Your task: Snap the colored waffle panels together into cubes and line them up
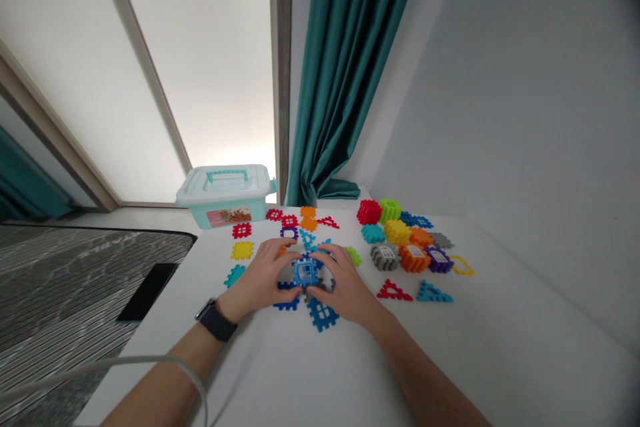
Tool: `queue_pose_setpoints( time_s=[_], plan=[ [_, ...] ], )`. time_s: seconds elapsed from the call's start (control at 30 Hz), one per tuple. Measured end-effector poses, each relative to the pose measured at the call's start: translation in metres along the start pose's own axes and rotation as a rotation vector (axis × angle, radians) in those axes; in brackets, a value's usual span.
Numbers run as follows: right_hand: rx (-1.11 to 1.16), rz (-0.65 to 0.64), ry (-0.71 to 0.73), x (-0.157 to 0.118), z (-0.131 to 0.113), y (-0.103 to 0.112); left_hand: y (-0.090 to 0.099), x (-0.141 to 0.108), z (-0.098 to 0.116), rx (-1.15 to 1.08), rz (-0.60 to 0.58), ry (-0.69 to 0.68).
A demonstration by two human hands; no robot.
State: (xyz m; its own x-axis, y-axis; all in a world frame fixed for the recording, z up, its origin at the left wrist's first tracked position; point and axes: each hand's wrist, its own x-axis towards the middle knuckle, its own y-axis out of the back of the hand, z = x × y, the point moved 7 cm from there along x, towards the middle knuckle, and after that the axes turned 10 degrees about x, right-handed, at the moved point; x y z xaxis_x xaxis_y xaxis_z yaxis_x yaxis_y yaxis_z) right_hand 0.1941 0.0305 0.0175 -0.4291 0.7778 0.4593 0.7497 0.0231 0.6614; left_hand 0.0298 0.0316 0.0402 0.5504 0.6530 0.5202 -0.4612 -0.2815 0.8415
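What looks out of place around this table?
A white cable drapes across the left forearm, odd among the plastic building pieces. A flat black slab also sits beside the table, apart from everything else.

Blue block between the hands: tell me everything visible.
The blue block is a small, hollow, boxy build of interlocking lattice pieces in bright blue, smooth plastic by its look, with square openings in the face toward the camera. A grey piece sits against its lower right side and looks joined to it. It stands over the white table, held between the left hand and the right hand, whose fingers touch its sides. Whether it touches the table is hidden.
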Motion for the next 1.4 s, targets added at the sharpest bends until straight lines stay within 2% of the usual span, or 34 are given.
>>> queue_pose_setpoints(
  time_s=[0.2,0.57,1.07,1.4],
  plan=[
    [-0.001,0.039,0.006,0.001,-0.001,0.005,0.003,-0.001,-0.007,-0.001,0.043,0.034],
    [-0.038,0.075,-0.007,0.003,0.000,0.007,0.010,0.000,-0.002,0.037,0.118,0.010],
    [-0.011,0.066,-0.041,0.003,-0.001,0.008,0.008,-0.001,-0.005,-0.030,0.108,0.028],
    [0.012,0.082,-0.007,0.002,-0.001,0.008,0.002,-0.002,-0.007,-0.073,0.088,0.061]
  ],
)
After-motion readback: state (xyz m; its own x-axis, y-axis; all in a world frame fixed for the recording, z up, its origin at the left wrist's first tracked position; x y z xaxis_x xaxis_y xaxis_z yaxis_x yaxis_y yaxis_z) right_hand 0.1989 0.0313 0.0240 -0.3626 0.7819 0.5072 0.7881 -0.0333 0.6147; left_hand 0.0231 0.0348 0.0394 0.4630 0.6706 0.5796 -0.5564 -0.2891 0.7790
